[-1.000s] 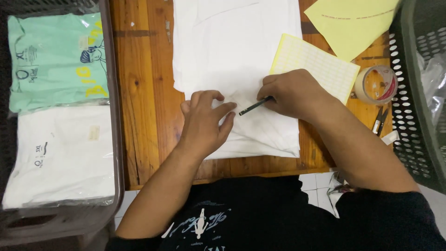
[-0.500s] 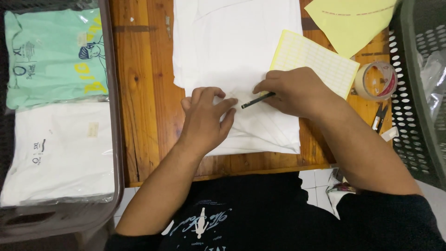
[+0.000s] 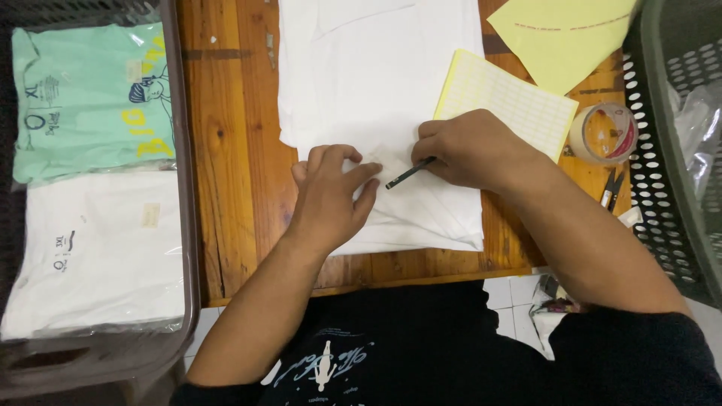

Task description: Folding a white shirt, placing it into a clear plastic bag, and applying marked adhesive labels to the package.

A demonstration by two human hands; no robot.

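A folded white garment lies on the wooden table. My left hand rests flat on its near part, fingers pressing a small pale label near the fold. My right hand is beside it on the cloth, fingers closed around a thin black pen whose tip points toward the left hand. A yellow sheet of small stickers lies just beyond the right hand, partly on the garment's edge.
A dark crate at the left holds a bagged mint shirt and a bagged white shirt. A tape roll, small snips, a yellow paper and a grey perforated basket are at the right.
The right hand with the pen has shifted slightly left toward the left hand's fingers. The left hand has stayed on the cloth.
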